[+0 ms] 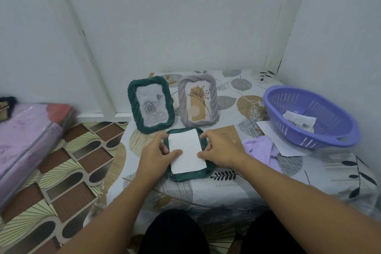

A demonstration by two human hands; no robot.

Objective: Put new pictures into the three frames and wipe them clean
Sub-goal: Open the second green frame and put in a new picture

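I've got my left hand (157, 151) and right hand (218, 148) pinching the white picture (186, 150) over the face-down green frame (203, 172). I'd square its corners first, then press it flat

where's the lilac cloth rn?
In the head view the lilac cloth lies on the table right of centre, just right of the right hand, beside the brown backing board and in front of the purple basket.
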